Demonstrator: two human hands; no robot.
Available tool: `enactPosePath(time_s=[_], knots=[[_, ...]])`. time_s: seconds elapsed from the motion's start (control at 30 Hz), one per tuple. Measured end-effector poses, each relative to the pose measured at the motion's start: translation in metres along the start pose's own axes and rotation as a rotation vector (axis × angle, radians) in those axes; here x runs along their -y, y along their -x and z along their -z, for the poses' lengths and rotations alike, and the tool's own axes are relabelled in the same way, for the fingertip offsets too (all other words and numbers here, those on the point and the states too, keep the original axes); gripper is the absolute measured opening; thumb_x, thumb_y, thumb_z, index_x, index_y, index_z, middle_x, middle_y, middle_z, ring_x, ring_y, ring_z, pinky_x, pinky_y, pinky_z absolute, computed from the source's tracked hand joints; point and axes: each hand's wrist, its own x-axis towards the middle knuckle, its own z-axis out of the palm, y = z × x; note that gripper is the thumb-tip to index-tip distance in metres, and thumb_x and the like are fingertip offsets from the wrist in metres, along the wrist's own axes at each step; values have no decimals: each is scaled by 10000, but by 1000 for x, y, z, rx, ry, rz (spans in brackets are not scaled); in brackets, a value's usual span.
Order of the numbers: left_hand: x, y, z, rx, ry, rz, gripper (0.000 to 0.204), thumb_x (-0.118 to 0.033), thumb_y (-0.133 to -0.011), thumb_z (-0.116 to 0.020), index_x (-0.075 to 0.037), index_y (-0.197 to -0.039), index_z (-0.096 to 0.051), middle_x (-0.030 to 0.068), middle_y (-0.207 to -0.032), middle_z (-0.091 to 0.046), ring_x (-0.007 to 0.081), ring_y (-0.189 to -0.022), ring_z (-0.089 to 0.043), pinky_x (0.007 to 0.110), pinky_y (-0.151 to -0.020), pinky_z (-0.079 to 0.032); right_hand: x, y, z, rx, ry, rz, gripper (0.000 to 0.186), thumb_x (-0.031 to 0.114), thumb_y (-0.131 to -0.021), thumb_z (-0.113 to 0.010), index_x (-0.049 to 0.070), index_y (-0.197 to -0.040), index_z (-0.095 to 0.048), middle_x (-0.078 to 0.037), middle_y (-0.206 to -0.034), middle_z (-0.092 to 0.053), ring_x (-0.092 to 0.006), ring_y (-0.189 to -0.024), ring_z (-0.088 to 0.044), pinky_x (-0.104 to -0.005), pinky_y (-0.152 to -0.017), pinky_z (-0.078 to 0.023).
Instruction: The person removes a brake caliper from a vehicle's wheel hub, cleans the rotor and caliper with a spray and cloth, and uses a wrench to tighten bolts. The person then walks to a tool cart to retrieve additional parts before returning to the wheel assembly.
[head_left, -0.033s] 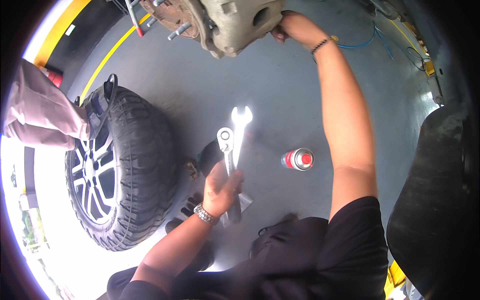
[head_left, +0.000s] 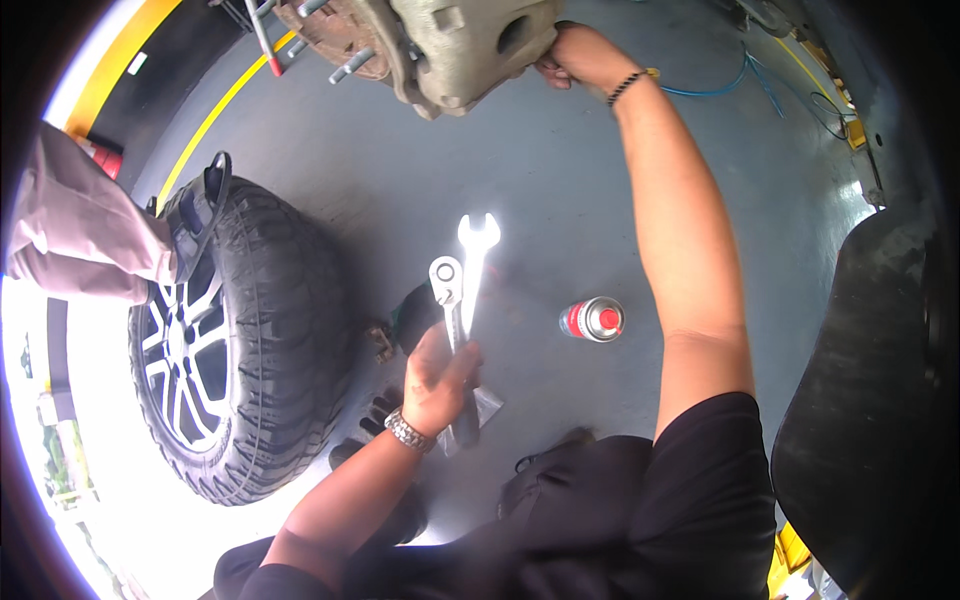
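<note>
My left hand is wrapped round two tools held side by side. One is a ratchet wrench with a round head and dark handle, the other a shiny open-end wrench; both heads point away from me. My right arm reaches up to the brake caliper at the top of the view. There my right hand is closed, its fingers curled at the caliper's right edge. Part of the fingers is hidden, and what they hold cannot be made out. Beside the caliper is a rusty hub with bare wheel studs.
A wheel with a knobbly tyre stands at left, beside another person's trouser leg. A red-capped spray can stands on the grey floor. Dark gloves lie by my left forearm. A black curved panel flanks my right; a blue hose lies beyond.
The view has shifted slightly, so the caliper and my right hand appear a little farther left and lower. Both hands keep their places on the things they touch.
</note>
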Motion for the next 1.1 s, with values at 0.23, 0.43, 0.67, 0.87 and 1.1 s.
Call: enactPosePath(time_s=[0.23, 0.43, 0.67, 0.87, 1.1], knots=[[6, 8, 2, -9, 70, -40, 132, -93, -999, -585, -29, -1114, -596, 27, -811, -620, 96, -653, -569, 247, -571, -482, 12, 23, -13, 18, -212, 40, 258, 276, -966, -583, 27, -929, -640, -24, -813, -579, -138, -807, -517, -304, -692, -424], [5, -1, -4, -9, 12, 5, 165, -129, -1016, -574, -22, -1140, -594, 29, -820, -624, 100, -663, -575, 251, -580, -488, -39, -32, -5, 93, -4, 30, 310, 266, -1009, -504, 75, -781, -591, -20, -628, -535, -145, -551, -502, -323, -528, -419], [-24, -30, -31, 90, -49, -37, 159, -138, -1013, -570, -33, -1132, -588, 48, -826, -626, 130, -706, -591, 292, -629, -507, -41, -23, 12, 82, 0, 89, 261, 292, -994, -555, 71, -882, -637, -5, -700, -580, -130, -626, -558, -311, -570, -468], [-41, -117, -52, 168, 354, 161, 101, -190, -1023, -569, -95, -1004, -539, 39, -831, -595, 145, -727, -560, 289, -660, -472, -15, -6, -1, 18, -106, 34, 184, 210, -971, -579, 68, -1069, -645, -37, -856, -650, -142, -712, -613, -299, -619, -505], [-49, -165, -68, 296, 378, -35, 173, -286, -1042, -553, -137, -954, -548, 15, -794, -585, 115, -680, -478, 256, -657, -399, -27, -1, 15, 106, -176, 143, 286, 159, -970, -560, 77, -1230, -645, -25, -1046, -696, -145, -884, -643, -300, -713, -508]])
